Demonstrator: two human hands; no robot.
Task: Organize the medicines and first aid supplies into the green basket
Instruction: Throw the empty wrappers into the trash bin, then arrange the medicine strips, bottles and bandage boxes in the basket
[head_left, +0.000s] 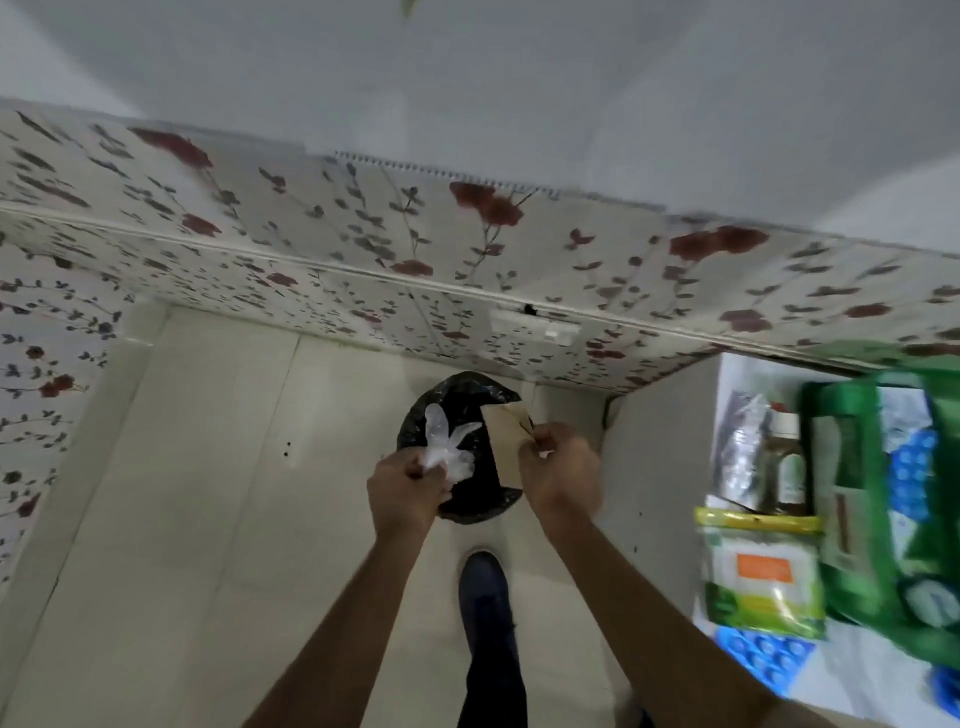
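My left hand (405, 486) pinches a crumpled clear plastic wrapper (447, 441) over a bin lined with a black bag (467, 499) on the floor. My right hand (558, 467) grips a small brown paper envelope (506, 441) over the same bin. At the right edge the green basket (883, 493) lies on a white surface. Beside it lie a brown bottle (787, 467), a clear packet (740, 447) and a yellow-green pouch (761, 571).
Flower-patterned wall covering (363, 249) runs behind the bin and along the left. A white cabinet side (660, 457) stands right of my right hand. My dark shoe (485, 597) rests on the pale tile floor (208, 493). Blue blister packs (763, 654) lie on the surface.
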